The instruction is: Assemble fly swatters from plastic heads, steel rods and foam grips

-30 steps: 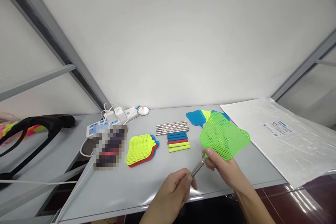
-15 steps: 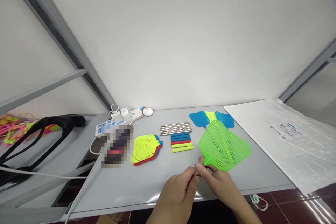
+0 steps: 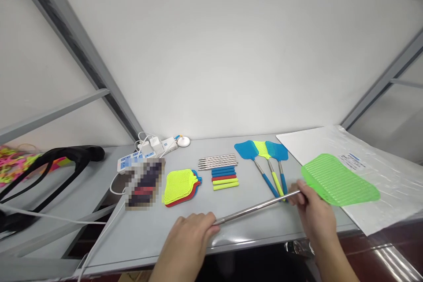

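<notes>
My right hand [image 3: 312, 211] is closed on the neck of a green fly swatter head [image 3: 337, 180], held out to the right above the table's front edge. My left hand [image 3: 191, 235] pinches the near end of its silver telescopic rod [image 3: 256, 207], which is stretched long between the two hands. Three finished swatters [image 3: 264, 154], two blue and one yellow, lie just behind the rod.
On the grey table [image 3: 158, 233] lie a stack of mesh swatter heads [image 3: 180, 185], coloured grip sleeves [image 3: 224, 177], steel rods [image 3: 216, 161], a power strip with chargers [image 3: 145, 152] and a blurred packet. Plastic-wrapped white sheets [image 3: 373, 176] lie right; a black chair arm [image 3: 49, 163] stands left.
The hands have moved apart: the right hand carried the green head to the right, the left stayed near, and the collapsed rod is now drawn out long. The three finished swatters are uncovered.
</notes>
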`<state>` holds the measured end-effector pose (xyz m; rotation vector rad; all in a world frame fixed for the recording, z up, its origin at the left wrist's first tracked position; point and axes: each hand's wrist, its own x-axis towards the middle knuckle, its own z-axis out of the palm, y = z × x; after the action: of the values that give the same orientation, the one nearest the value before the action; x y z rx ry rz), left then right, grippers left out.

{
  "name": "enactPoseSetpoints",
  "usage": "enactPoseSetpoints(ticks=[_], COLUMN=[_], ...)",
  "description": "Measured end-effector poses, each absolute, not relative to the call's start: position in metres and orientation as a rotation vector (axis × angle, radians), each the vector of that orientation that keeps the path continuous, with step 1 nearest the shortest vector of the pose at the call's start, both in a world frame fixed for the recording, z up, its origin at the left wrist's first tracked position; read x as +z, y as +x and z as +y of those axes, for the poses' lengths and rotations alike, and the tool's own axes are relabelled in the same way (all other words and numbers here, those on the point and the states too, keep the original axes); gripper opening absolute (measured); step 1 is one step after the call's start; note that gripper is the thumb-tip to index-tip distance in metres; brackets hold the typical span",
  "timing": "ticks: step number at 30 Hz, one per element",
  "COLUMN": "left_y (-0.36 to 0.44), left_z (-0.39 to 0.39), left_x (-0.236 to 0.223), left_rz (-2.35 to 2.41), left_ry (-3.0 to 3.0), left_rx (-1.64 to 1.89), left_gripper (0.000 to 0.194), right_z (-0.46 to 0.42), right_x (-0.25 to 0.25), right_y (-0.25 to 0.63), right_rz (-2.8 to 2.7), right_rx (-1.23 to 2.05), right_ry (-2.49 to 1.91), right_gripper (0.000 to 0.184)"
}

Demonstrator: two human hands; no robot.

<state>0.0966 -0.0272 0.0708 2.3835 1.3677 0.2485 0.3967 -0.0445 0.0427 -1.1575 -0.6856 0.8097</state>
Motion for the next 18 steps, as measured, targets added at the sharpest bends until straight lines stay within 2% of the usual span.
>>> enactPoseSetpoints(ticks=[4,6,8,10,12,13,14,17,18], left_y=[0.069,0.067,0.074,0.091,0.114,0.126,0.138,0.163,0.167], left_z=[-0.024,-0.025,-0.031,-0.044,-0.06,-0.069,-0.077,-0.092,-0.094], left_x=[0.064,0.064,0.064,0.061,0.053,0.049,0.044,0.037,0.037], left_rz=[1.475,1.542,1.683,1.788,1.6,1.441,1.322,0.983,0.919], left_ry=[2.34,2.382,2.387,2.171,1.669,1.476,1.356,1.094,1.017], left_rx=[0.345,0.543,0.93,1.513,2.121,2.211,2.089,1.66,1.567], left_gripper=[0.026,0.021,0.019,0.02,0.015,0.009,0.012,0.042,0.047], right_z=[-0.053,-0.057,-0.06,-0.064,-0.07,-0.074,-0.078,-0.093,-0.098], right_x=[0.051,0.054,0.057,0.059,0.06,0.06,0.06,0.056,0.054], right_y=[0.411,0.405,0.394,0.382,0.37,0.364,0.358,0.341,0.337], right_rz=[-0.659,-0.641,-0.612,-0.568,-0.52,-0.5,-0.487,-0.498,-0.511], right_rx=[0.851,0.866,0.857,0.837,0.837,0.846,0.857,0.887,0.9], right_ry=[-1.061,-1.024,-0.98,-0.937,-0.901,-0.891,-0.887,-0.887,-0.889], right_gripper=[0.045,0.044,0.043,0.043,0.043,0.043,0.044,0.046,0.046])
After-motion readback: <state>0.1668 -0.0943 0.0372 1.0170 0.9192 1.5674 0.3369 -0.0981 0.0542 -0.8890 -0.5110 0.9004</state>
